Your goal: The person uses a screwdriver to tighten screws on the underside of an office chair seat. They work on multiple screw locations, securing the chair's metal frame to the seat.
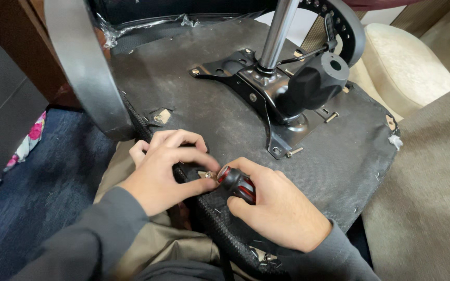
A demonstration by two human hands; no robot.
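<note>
An upturned office chair seat [204, 99] lies across my lap, its dark fabric underside facing up. My right hand [274, 205] grips a stubby screwdriver [237, 184] with a black and red handle. Its tip points left at a small screw [208, 175] near the seat's front edge. My left hand [165, 169] rests on that edge, its fingers steadying the screw. A black metal mounting plate [264, 91] with a chrome gas cylinder [278, 32] and a round black knob [316, 83] is bolted to the seat's middle.
A curved grey armrest [87, 67] arches over the seat's left side. A loose bolt [294, 152] sticks out by the plate's near corner. A beige cushion [404, 67] and sofa [433, 182] lie to the right. Dark blue carpet [53, 182] is at left.
</note>
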